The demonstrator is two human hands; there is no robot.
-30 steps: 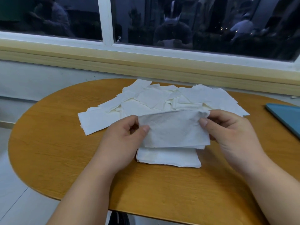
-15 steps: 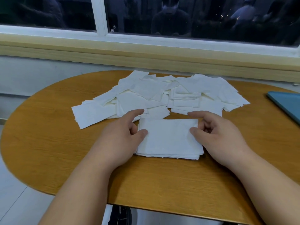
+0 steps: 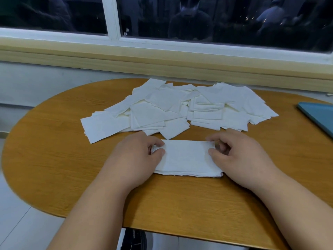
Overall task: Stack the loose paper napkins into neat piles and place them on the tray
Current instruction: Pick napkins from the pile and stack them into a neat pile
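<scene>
While loose napkins [image 3: 171, 107] lie scattered in an overlapping heap across the far half of a rounded wooden table [image 3: 54, 159], a person holds a neat pile [image 3: 187, 159] of white paper napkins by its two short ends, seen from a head-worn camera looking down. The left hand [image 3: 137, 156] grips the pile's left end, thumb laid on the top sheet and forefinger curled over the far corner. The right hand [image 3: 234, 156] mirrors it at the right end, thumb pressing the top sheet, forefinger hooked at the far corner and the other fingers curled under the palm. The pile rests flat on the table near the person, its layered edges showing along the near side, and sits just in front of the scattered heap without clearly touching it. Some napkins in the heap are folded and loosely stacked toward its right side, while one large sheet juts out at the left. A blue tray [image 3: 319, 116] lies at the table's right edge, only partly in view and well apart from the pile; no napkins are seen on the visible part. Behind the table runs a pale wooden sill [image 3: 162, 60] under a dark window [image 3: 180, 15] with a white frame. Light floor tiles [image 3: 21, 222] show below the table's near edge.
</scene>
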